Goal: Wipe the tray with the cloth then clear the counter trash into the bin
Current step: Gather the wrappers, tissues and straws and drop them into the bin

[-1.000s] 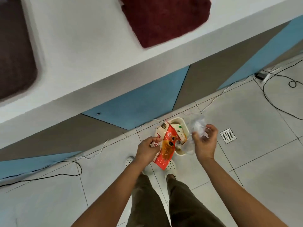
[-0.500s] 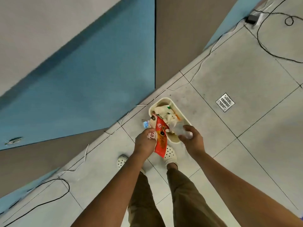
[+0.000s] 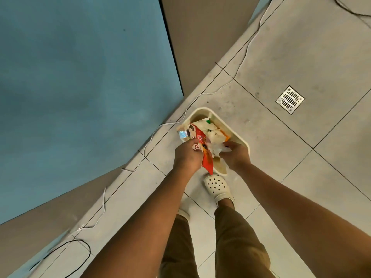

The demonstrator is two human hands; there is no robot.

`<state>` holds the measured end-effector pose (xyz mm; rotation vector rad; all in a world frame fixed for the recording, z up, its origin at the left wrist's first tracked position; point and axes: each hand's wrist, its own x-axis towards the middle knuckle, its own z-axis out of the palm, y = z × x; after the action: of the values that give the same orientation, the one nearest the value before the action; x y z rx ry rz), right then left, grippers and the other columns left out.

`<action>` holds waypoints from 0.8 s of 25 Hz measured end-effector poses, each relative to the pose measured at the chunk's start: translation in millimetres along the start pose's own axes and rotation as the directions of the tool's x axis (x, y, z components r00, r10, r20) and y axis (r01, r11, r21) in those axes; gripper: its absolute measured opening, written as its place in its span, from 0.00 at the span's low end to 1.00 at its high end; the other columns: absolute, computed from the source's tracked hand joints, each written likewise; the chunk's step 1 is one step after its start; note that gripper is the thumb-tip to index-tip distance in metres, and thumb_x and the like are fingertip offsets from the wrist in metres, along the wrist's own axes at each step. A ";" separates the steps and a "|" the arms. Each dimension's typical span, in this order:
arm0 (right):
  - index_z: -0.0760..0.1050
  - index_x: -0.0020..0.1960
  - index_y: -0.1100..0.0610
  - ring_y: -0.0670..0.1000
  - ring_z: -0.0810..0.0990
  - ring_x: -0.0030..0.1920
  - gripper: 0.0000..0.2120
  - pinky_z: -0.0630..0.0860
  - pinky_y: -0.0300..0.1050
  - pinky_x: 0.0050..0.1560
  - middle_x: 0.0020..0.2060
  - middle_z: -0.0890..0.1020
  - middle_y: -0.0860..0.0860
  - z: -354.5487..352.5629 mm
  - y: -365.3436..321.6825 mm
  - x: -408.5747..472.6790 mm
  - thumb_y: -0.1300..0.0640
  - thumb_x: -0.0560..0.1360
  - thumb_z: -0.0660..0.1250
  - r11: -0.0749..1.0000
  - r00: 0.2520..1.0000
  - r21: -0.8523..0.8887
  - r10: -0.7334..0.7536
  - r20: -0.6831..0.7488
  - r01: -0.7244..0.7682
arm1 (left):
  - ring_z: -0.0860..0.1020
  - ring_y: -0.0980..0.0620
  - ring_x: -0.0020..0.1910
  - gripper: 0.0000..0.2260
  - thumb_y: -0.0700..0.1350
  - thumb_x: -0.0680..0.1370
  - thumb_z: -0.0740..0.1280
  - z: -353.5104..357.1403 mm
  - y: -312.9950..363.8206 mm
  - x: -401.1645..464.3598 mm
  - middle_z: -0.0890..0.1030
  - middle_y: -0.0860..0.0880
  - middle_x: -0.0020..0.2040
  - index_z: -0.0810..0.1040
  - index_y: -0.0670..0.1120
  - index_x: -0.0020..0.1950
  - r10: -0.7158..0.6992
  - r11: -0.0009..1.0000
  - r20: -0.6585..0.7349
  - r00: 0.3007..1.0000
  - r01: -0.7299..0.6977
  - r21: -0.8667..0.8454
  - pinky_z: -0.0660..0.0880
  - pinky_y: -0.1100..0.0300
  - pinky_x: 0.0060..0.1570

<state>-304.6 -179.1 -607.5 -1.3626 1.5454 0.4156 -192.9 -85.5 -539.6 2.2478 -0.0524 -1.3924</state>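
A cream plastic bin (image 3: pixel 230 128) stands on the tiled floor by the counter base, with papers and wrappers inside. My left hand (image 3: pixel 187 155) is closed on a red and white snack wrapper (image 3: pixel 206 159) that hangs over the bin's near left rim. My right hand (image 3: pixel 235 156) is down at the bin's near edge, its fingers pressed on crumpled clear plastic (image 3: pixel 217 146) lying on the trash. A shiny blue-silver wrapper (image 3: pixel 183 134) sticks out at the bin's left edge. The tray and the cloth are out of view.
The blue and grey counter front (image 3: pixel 80 87) fills the left. A white cable (image 3: pixel 192 101) runs along the floor beside the bin, and a black cable (image 3: pixel 76 255) loops at lower left. A metal floor drain (image 3: pixel 290 99) lies to the right. My feet in white clogs (image 3: pixel 217 186) stand just before the bin.
I have bent lower, so the counter top left the view. Both hands have come down to the bin; the right hand pushed the clear plastic from above the bin into it.
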 end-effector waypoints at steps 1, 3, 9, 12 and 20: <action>0.74 0.62 0.54 0.58 0.78 0.55 0.22 0.75 0.49 0.53 0.63 0.74 0.53 5.8 0.5 10.7 0.60 0.69 0.71 0.999 1.000 -0.031 0.031 0.005 -0.031 | 0.75 0.41 0.61 0.18 0.38 0.78 0.61 3.3 -0.2 12.5 0.71 0.43 0.68 0.72 0.47 0.67 0.005 1.000 -0.001 1.000 -0.005 0.015 0.77 0.45 0.54; 0.70 0.66 0.52 0.58 0.76 0.58 0.25 0.74 0.50 0.59 0.65 0.72 0.54 16.4 1.0 34.3 0.52 0.70 0.71 0.990 0.998 -0.128 0.054 0.022 -0.051 | 0.75 0.41 0.60 0.19 0.39 0.77 0.62 12.4 -2.0 36.9 0.72 0.44 0.67 0.71 0.48 0.68 0.019 0.999 0.031 0.999 -0.020 0.042 0.77 0.47 0.55; 0.57 0.74 0.49 0.58 0.66 0.70 0.29 0.62 0.53 0.70 0.72 0.64 0.53 27.2 4.6 58.5 0.46 0.76 0.61 0.989 0.995 -0.149 0.019 0.101 -0.004 | 0.71 0.54 0.60 0.26 0.41 0.75 0.64 28.9 -18.6 59.6 0.70 0.51 0.68 0.65 0.57 0.71 -0.011 0.992 0.270 0.963 0.045 -0.122 0.68 0.62 0.53; 0.66 0.70 0.53 0.56 0.71 0.65 0.23 0.67 0.47 0.66 0.69 0.69 0.53 20.3 18.4 35.9 0.55 0.75 0.62 0.998 1.000 -0.057 -0.016 -0.006 0.015 | 0.71 0.49 0.63 0.24 0.37 0.75 0.63 28.5 -29.0 40.8 0.71 0.49 0.67 0.70 0.54 0.69 0.000 0.981 0.251 0.968 0.049 -0.189 0.69 0.59 0.60; 0.73 0.59 0.54 0.51 0.73 0.47 0.14 0.67 0.31 0.35 0.54 0.75 0.51 -3.8 17.3 -21.9 0.62 0.74 0.63 0.994 0.994 0.079 -0.067 -0.084 0.074 | 0.75 0.41 0.60 0.15 0.36 0.76 0.60 -2.9 -23.3 -4.7 0.76 0.50 0.56 0.76 0.50 0.59 -0.030 0.984 0.083 0.996 0.044 -0.174 0.73 0.51 0.57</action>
<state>-324.4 -164.7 -593.6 -1.3803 1.5584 0.2529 -197.7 -62.6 -544.5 2.0575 0.0829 -1.4471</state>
